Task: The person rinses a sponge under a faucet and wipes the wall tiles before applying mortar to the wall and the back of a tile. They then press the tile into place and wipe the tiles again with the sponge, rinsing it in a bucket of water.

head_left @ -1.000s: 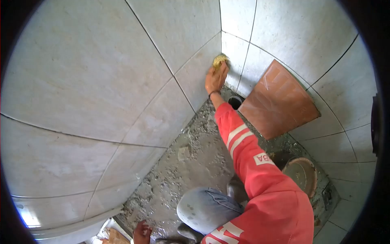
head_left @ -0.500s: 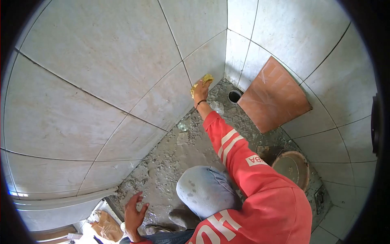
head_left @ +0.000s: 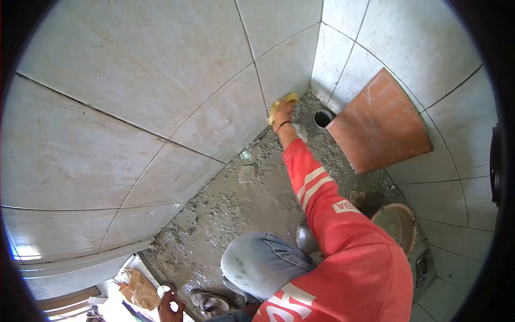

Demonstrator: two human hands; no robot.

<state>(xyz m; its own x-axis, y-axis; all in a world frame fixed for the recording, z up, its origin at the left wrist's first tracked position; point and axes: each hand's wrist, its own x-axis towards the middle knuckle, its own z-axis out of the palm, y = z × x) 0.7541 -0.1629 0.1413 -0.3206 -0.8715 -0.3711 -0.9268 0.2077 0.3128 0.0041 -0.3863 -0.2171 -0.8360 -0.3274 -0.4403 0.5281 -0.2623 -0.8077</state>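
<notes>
My right hand (head_left: pixel 281 114) is closed over a yellow sponge (head_left: pixel 291 98), pressing it against the bottom of the left tiled wall (head_left: pixel 214 112), close to the corner. A dark band circles that wrist, and the red sleeve reaches across the wet, lumpy cement floor (head_left: pixel 257 201). Down at the lower left, my left hand (head_left: pixel 171 309) has its thumb and fingers apart with nothing visible in them. It is partly cut off by the frame's bottom edge, near a small white round thing (head_left: pixel 163 291) on the ledge.
An open pipe end (head_left: pixel 323 118) sticks out of the floor by the corner. Beside it, a terracotta tile (head_left: pixel 381 126) leans on the right wall. A round basin (head_left: pixel 396 228) stands near my right elbow. Brown paper (head_left: pixel 140 290) lies beyond the doorway edge.
The view has shifted, so the wall corner and tile sit further right. My right hand stays low on the wall with the sponge. My left hand has dropped toward the bottom edge.
</notes>
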